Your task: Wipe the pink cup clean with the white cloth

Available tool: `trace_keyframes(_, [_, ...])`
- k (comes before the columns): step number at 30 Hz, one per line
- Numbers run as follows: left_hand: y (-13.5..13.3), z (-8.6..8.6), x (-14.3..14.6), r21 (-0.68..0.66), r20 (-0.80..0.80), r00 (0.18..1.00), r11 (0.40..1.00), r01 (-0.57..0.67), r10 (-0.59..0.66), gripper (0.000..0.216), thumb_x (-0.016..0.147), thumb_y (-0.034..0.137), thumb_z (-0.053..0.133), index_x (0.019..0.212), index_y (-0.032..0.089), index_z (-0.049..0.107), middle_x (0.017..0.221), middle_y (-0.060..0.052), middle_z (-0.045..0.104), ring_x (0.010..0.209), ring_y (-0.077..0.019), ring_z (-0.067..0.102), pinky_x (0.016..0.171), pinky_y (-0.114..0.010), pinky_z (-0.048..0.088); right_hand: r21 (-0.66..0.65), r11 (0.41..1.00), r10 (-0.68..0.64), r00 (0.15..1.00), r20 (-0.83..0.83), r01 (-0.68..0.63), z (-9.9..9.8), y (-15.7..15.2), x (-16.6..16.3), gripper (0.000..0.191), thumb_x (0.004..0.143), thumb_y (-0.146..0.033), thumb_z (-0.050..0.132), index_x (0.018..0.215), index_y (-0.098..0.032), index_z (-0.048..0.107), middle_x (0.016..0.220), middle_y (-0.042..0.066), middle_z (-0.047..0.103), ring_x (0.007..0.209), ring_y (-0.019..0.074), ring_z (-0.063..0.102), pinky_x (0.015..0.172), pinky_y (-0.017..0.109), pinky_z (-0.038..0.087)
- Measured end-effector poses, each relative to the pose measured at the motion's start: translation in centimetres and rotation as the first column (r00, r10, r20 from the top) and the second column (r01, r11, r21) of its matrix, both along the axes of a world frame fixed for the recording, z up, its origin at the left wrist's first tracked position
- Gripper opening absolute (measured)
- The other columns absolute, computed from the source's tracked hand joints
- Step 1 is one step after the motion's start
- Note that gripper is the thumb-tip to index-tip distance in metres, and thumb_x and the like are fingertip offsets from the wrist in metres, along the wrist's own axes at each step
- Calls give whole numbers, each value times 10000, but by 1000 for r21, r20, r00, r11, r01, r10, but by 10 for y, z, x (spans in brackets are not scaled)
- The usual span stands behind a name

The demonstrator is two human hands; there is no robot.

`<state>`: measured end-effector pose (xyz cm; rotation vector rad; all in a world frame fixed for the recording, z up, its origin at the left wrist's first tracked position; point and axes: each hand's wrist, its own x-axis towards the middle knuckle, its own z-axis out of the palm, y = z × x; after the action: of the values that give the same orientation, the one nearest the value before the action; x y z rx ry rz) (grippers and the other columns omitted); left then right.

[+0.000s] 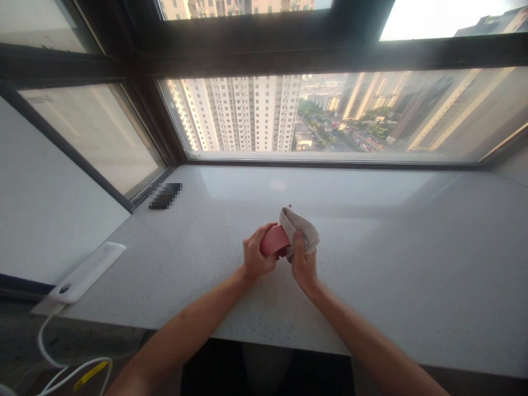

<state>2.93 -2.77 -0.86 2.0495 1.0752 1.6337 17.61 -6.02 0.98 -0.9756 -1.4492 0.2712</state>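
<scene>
Both hands are working together above the stone sill [371, 264], just in front of the window [330, 115]. The left hand [256, 256] is curling around a small pink block [274, 240], thumb on top and fingers wrapped under it, so the block is being held a little above the sill rather than resting on it. The right hand [303, 264] is pinching a grey cloth [300, 228] against the block's right end, with the rest of the cloth bunching up over the knuckles. Block and cloth are touching; what the block is exactly cannot be told from here.

The step looks like wiping the block with the cloth. To do it well, the left grip should be staying firm but low on the block, leaving the top and far end exposed. The right hand should be keeping 1 flat fold of cloth under the fingertips, not a loose wad, and pulling along the face instead of dabbing. Turning the block between strokes would bring each of its sides to the cloth.

A white power bank [86, 272] with its cable [70, 371] is lying at the sill's left edge, and a dark blurred object [165, 196] is sitting near the window corner, both well apart from the hands.
</scene>
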Motion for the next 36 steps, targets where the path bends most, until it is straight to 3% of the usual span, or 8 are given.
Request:
trace_keyframes(4, [-1, -2, -1, 54, -14, 1000, 999, -9, 10, 187, 740, 325, 715, 879, 207, 675, 638, -6, 671, 503, -172, 595, 537, -296, 536, 120, 984, 104, 966, 236, -135, 1, -2, 2, 484, 1095, -511, 460, 1466, -303, 691, 1583, 82, 626, 1553, 355, 490, 1297, 649, 367])
trace_keyframes(9, [-2, 5, 0, 20, 3, 1000, 1000, 17, -17, 522, 753, 291, 654, 1266, 198, 687, 1074, -88, 811, 870, -240, 771, 790, -342, 635, -83, 996, 28, 993, -115, -38, 0, 2, 2, 496, 1141, -478, 385, 1507, -266, 645, 1452, 115, 723, 1370, 306, 668, 1161, 562, 546])
trace_keyframes(15, [-2, 4, 0, 17, 45, 999, 1000, 11, -12, 280, 761, 372, 707, 974, 189, 706, 794, -48, 757, 641, -197, 691, 649, -309, 597, 107, 976, 168, 969, 183, -189, 3, -1, 7, 476, 1104, -520, 478, 1463, -289, 687, 1581, 98, 627, 1557, 349, 487, 1297, 650, 369])
trace_keyframes(18, [-3, 5, -2, 16, 60, 998, 1000, 8, -9, 448, 786, 327, 671, 1208, 182, 710, 1021, -91, 814, 853, -239, 775, 786, -336, 633, -117, 985, 105, 982, -157, -125, -8, 6, 8, 486, 1114, -549, 455, 1398, -247, 707, 1405, 118, 743, 1361, 310, 675, 1151, 563, 554])
trace_keyframes(23, [-6, 11, -3, 5, 107, 994, 1000, -26, 25, 503, 836, 333, 654, 1315, 184, 690, 1155, -110, 806, 982, -255, 781, 890, -350, 627, -451, 849, -47, 810, -585, -276, -33, 18, 6, 607, 1043, -716, 515, 1222, -186, 751, 1082, 93, 824, 953, 225, 796, 849, 365, 673])
trace_keyframes(29, [-2, 13, -1, -38, 154, 987, 999, -36, 41, 461, 861, 295, 612, 1309, 193, 658, 1179, -100, 778, 1034, -251, 747, 941, -363, 598, -267, 932, 157, 937, -313, -245, -36, 19, 7, 544, 975, -648, 687, 1273, -194, 733, 1134, 118, 808, 1006, 258, 780, 865, 389, 674])
trace_keyframes(32, [-1, 13, 4, -41, 111, 994, 999, 29, -24, 441, 842, 247, 619, 1280, 197, 645, 1182, -111, 745, 1083, -256, 720, 943, -367, 593, -38, 998, 42, 996, -81, -46, -27, 22, 14, 515, 998, -545, 682, 1403, -226, 684, 1257, 129, 771, 1184, 292, 733, 1031, 468, 629])
trace_keyframes(36, [-3, 7, 12, -93, 50, 995, 991, 96, -91, 541, 838, 211, 653, 1377, 234, 601, 1244, -114, 719, 1086, -246, 721, 840, -338, 626, 142, 984, -124, 989, 80, 112, -12, 17, 22, 485, 1056, -348, 601, 1537, -285, 603, 1407, 138, 700, 1272, 307, 696, 1087, 519, 597])
